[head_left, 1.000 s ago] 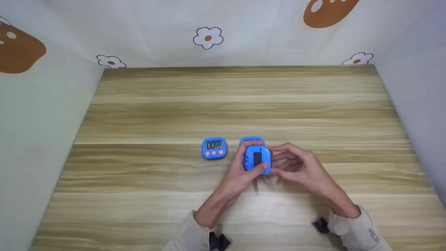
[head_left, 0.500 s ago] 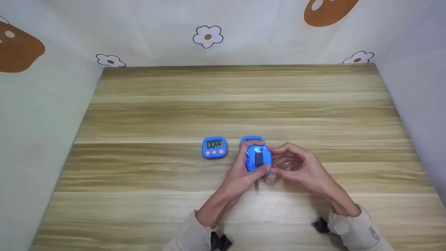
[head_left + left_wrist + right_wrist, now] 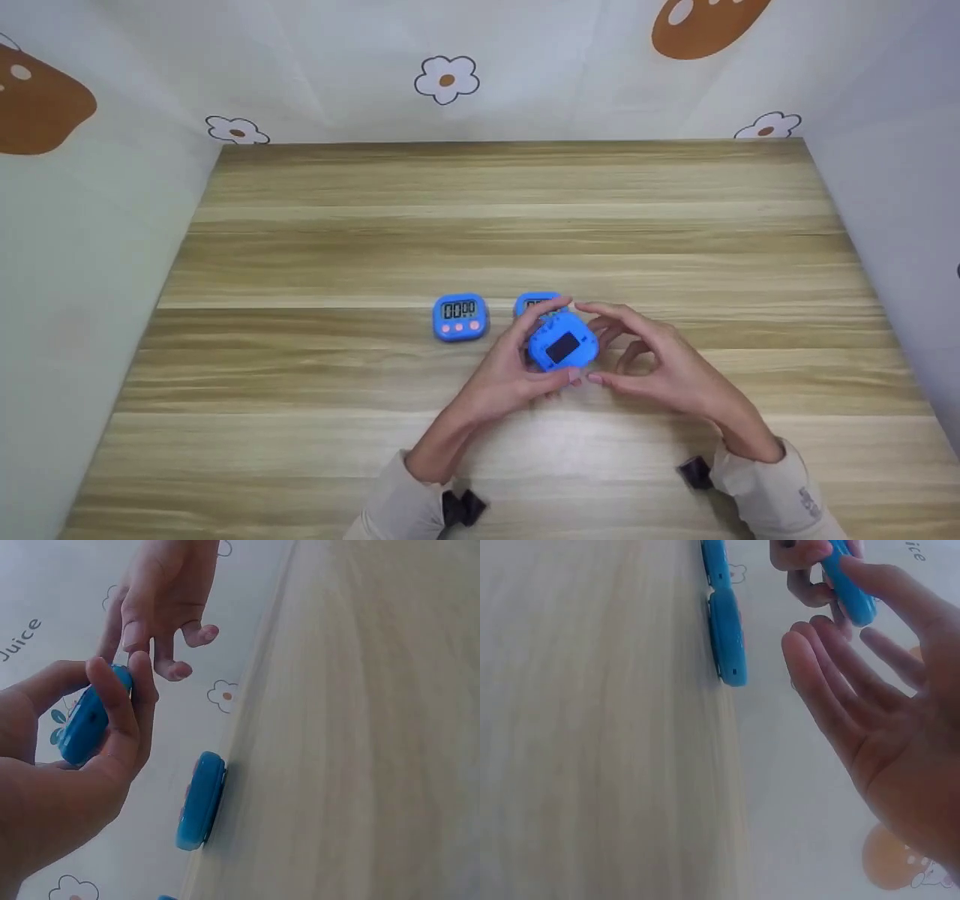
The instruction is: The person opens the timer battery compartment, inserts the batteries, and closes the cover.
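Note:
A blue digital kitchen timer (image 3: pixel 576 330) is held above the table by my left hand (image 3: pixel 495 375), its back with a dark rectangle facing up. Thumb and fingers grip its edges, as the left wrist view also shows around the timer (image 3: pixel 88 724). Close on its right is my right hand (image 3: pixel 660 364), thumb and fingers spread around an open gap; in the right wrist view this hand (image 3: pixel 907 735) has its fingers extended near the timer (image 3: pixel 851 592). A second blue timer (image 3: pixel 529 301) lies just behind, partly hidden by the left hand.
Another blue timer (image 3: pixel 460 317) lies face up to the left, reading zeros above pink buttons. The wood-grain table (image 3: pixel 337 240) is bordered by pale walls (image 3: pixel 540 75) with printed flowers. Dark wrist straps (image 3: pixel 463 508) show at the sleeves.
The held timer has turned so its back sits tilted, and moved slightly right. My right fingers have come away from its edge and spread wider. The two timers on the table stay put.

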Demonstrator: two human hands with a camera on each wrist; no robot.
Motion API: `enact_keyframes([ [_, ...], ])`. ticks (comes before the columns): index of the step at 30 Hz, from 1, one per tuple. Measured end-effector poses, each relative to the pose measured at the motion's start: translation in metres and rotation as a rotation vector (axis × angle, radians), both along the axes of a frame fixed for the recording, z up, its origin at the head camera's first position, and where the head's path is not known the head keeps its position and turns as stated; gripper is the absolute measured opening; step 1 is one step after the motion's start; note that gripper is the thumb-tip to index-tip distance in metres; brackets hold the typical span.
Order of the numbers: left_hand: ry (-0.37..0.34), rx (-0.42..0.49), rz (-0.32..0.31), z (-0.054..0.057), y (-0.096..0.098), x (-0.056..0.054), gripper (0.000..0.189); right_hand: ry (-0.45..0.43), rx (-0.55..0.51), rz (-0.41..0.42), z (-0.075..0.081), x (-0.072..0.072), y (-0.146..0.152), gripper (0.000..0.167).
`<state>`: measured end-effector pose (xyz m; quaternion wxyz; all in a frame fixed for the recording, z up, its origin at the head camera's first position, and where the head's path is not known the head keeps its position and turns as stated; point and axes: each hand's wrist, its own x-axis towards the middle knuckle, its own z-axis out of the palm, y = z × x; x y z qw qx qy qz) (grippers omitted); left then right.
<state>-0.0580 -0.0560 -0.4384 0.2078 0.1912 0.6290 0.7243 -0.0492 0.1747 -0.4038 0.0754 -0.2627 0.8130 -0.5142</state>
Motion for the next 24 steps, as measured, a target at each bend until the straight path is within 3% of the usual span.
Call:
enact_keyframes([
  [4,0.099,-0.166,0.025,0.0009,0.0003,0.0032,0.083,0.038,0.006,-0.003,0.0048,0.0009,-0.0038,0.064],
  [8,0.207,-0.261,0.081,0.0009,0.0012,0.0036,0.077,0.086,-0.011,-0.018,0.0053,-0.0002,-0.0072,0.059],
  [19,0.282,-0.320,0.119,0.0007,-0.0005,0.0012,0.072,0.076,-0.012,-0.048,0.0043,-0.0007,-0.0085,0.057],
  [24,0.401,-0.339,0.163,-0.0001,-0.0005,0.0005,0.069,0.170,-0.119,0.082,0.0097,0.0031,-0.0087,0.058],
])
